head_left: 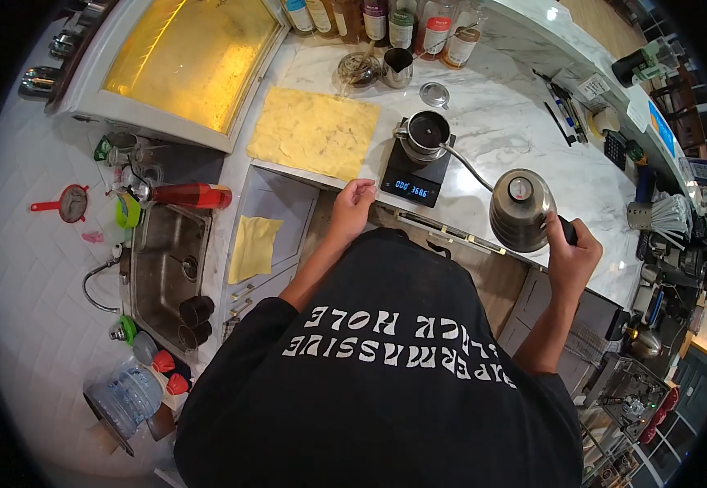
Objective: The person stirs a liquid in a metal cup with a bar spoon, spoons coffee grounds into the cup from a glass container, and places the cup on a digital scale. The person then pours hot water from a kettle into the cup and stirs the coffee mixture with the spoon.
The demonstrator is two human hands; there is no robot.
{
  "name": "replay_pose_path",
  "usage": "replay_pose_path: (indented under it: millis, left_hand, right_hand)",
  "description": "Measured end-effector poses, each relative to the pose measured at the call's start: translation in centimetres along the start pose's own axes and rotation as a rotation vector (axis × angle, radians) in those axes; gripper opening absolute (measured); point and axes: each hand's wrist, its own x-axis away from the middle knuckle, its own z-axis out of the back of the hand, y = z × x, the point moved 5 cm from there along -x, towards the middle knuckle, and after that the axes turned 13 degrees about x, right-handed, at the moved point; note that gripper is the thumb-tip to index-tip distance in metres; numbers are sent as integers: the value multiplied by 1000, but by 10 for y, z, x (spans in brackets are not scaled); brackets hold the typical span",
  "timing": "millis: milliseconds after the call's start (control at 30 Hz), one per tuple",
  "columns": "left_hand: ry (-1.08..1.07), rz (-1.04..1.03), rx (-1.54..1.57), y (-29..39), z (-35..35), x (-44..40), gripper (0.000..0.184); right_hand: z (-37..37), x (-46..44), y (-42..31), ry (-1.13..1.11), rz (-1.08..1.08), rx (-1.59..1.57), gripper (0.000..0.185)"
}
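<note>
Right hand [573, 252] closed round the dark handle [567, 230] of a metal gooseneck kettle [524, 215], held up over the counter's near edge to the right of the scale. Its thin spout [469, 167] reaches left to the rim of a small metal cup [424, 152], dark inside, that stands on a black scale [438, 173] with blue digits lit. Whether liquid runs at the tip I cannot tell.

Handling, my guess: rigid, weighty if well filled, smooth-sided and likely hot. Best held by the handle alone, wrist steady — a small tilt would swing that long spout. The cup looks stiff and light, easily nudged.

Left hand [352, 207] near the scale's left side, fingers loosely bent; I see nothing in them, and cannot tell whether tips and thumb meet.

Surface: pale veined counter [496, 93], hard, probably slick when wet. A yellow cloth [314, 132] lies flat left of the scale; a small metal lid [434, 95] sits beyond the cup.

Room: bottles [402, 30] along the back, a metal pitcher [398, 71] before them, a steel sink [148, 244] off left — straws [669, 218] standing far right.
</note>
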Motion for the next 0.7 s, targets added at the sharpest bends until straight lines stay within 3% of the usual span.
replay_pose_path:
  millis: [700]
  left_hand:
    - [41, -10, 30, 0, 0, 6, 26]
  right_hand:
    - [7, 2, -1, 49, -19, -12, 42]
